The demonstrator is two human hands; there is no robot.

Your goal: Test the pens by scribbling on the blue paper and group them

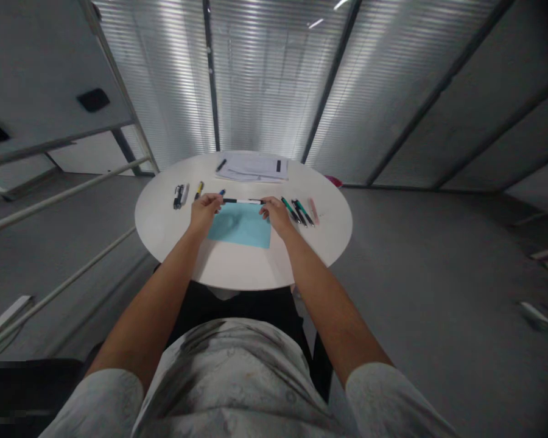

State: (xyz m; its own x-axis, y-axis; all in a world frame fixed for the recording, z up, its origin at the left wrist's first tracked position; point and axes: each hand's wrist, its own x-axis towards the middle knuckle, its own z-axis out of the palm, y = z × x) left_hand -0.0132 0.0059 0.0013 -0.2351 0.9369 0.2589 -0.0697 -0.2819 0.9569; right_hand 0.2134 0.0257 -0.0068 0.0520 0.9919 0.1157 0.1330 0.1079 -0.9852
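A black-and-white pen (243, 201) is stretched level between my two hands, over the far edge of a light blue sheet (242, 226). My left hand (205, 210) pinches its left end. At the other end, the fingers of my right hand (274, 214) are closed on the pen. Just beyond my left fingertips shows the tip of a blue pen (222, 192), partly hidden by the hand. Close to my right hand lie green-and-black pens (304, 212) side by side, with a pinkish stick-like item (314, 211) past them.
The round white table (237, 274) carries everything. A stack of papers (251, 167) sits at its far side. Left of my left hand are a yellow marker (199, 190) and dark and clear pens (178, 196). A metal railing (64, 190) runs along the left.
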